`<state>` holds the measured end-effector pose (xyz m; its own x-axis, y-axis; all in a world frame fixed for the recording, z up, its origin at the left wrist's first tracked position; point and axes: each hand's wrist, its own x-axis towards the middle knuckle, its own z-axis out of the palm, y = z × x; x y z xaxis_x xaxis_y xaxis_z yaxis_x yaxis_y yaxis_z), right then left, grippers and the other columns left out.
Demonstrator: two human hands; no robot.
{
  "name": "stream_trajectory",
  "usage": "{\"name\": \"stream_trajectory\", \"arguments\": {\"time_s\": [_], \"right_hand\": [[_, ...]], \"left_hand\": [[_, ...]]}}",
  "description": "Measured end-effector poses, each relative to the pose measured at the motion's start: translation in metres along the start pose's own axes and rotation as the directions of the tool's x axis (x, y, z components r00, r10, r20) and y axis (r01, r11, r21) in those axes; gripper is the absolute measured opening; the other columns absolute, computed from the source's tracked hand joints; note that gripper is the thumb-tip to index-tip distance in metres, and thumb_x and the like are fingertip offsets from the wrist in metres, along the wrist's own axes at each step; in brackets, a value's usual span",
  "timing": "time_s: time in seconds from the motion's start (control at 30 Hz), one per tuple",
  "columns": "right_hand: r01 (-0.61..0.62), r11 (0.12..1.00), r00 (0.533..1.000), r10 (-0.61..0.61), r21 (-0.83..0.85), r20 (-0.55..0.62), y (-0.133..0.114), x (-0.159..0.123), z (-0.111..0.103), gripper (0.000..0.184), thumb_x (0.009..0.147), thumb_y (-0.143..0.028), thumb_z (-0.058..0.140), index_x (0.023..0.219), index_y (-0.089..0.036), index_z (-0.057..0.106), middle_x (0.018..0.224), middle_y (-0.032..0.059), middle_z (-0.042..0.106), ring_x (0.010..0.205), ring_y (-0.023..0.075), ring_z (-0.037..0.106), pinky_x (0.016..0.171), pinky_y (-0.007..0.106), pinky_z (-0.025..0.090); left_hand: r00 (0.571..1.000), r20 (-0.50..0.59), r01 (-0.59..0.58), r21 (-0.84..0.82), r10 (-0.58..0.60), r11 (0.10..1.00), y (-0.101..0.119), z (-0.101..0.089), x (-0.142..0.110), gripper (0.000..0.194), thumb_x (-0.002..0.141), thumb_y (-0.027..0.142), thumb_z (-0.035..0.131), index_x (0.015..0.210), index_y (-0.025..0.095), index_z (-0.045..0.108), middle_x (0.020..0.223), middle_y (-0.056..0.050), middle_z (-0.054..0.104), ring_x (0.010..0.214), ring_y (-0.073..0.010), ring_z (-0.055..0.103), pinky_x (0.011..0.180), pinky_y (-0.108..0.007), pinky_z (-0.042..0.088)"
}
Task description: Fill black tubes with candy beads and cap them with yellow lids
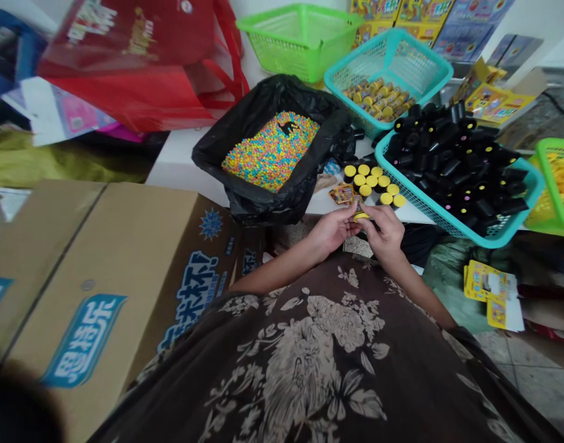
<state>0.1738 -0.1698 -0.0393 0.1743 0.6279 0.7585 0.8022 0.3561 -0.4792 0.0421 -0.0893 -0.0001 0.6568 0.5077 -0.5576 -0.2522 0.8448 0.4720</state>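
- Yellow-lidded small printed container (pixel 360 216), pinched by left hand (pixel 333 231) and right hand (pixel 384 231), probably for steadiness
- Black yellow-lidded cylinders (pixel 371 181), upright on white tabletop (pixel 319 204), seemingly for easy reach

Fingers (pixel 378 215) partly hide the yellow-capped container (pixel 361 216); picture edges crop the carton (pixel 111 258) at eight o'clock and the green basket (pixel 553 197) at three.

Head-worn view, looking forward, angled down
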Motion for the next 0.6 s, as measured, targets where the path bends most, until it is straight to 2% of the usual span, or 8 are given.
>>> {"name": "stream_trajectory", "arguments": {"time_s": [0.17, 0.37, 0.5, 0.6], "right_hand": [[0.025, 0.997, 0.999, -0.021, -0.07, 0.049, 0.0044, -0.0034, -0.0008, 0.02, 0.1, -0.033, 0.068, 0.114, -0.025, 0.079, 0.087, 0.0052, 0.074, 0.079, 0.0207, 0.066, 0.074, 0.037, 0.056], [-0.072, 0.996, 0.997, 0.073, -0.055, 0.018, 0.0024, -0.0058, 0.0006, 0.034, 0.1, -0.04, 0.068, 0.128, -0.022, 0.072, 0.097, 0.0074, 0.076, 0.085, 0.022, 0.068, 0.077, 0.04, 0.059], [-0.116, 0.991, 0.991, 0.119, -0.062, 0.057, 0.0026, -0.0072, 0.0035, 0.034, 0.104, -0.045, 0.061, 0.125, -0.022, 0.075, 0.096, 0.0079, 0.077, 0.084, 0.0223, 0.069, 0.078, 0.041, 0.059], [-0.103, 0.994, 0.992, 0.106, -0.042, 0.062, 0.0041, -0.0068, 0.0051, 0.032, 0.104, -0.042, 0.062, 0.124, -0.023, 0.076, 0.092, 0.0066, 0.077, 0.081, 0.0219, 0.068, 0.078, 0.041, 0.058]], "left_hand": [[1.0, 0.014, -0.015, 0.053, 0.014, 0.998, 0.0, -0.0031, -0.0006, 0.019, 0.089, 0.028, 0.08, 0.08, 0.014, 0.07, 0.069, -0.001, 0.07, 0.063, -0.0097, 0.062, 0.069, -0.023, 0.049], [1.0, -0.003, -0.023, 0.036, 0.023, 0.999, 0.0021, -0.0004, -0.0001, 0.015, 0.093, 0.025, 0.074, 0.083, 0.014, 0.072, 0.072, -0.001, 0.072, 0.062, -0.0088, 0.062, 0.065, -0.022, 0.048], [1.0, 0.0, -0.011, 0.019, 0.011, 1.0, 0.002, -0.0009, 0.0012, 0.019, 0.093, 0.029, 0.075, 0.082, 0.014, 0.072, 0.069, -0.001, 0.07, 0.06, -0.0092, 0.061, 0.064, -0.023, 0.047], [1.0, 0.0, -0.029, 0.026, 0.029, 0.999, 0.0001, -0.0021, 0.0033, 0.019, 0.091, 0.029, 0.077, 0.082, 0.014, 0.072, 0.07, -0.001, 0.07, 0.061, -0.0088, 0.061, 0.066, -0.023, 0.048]]}}
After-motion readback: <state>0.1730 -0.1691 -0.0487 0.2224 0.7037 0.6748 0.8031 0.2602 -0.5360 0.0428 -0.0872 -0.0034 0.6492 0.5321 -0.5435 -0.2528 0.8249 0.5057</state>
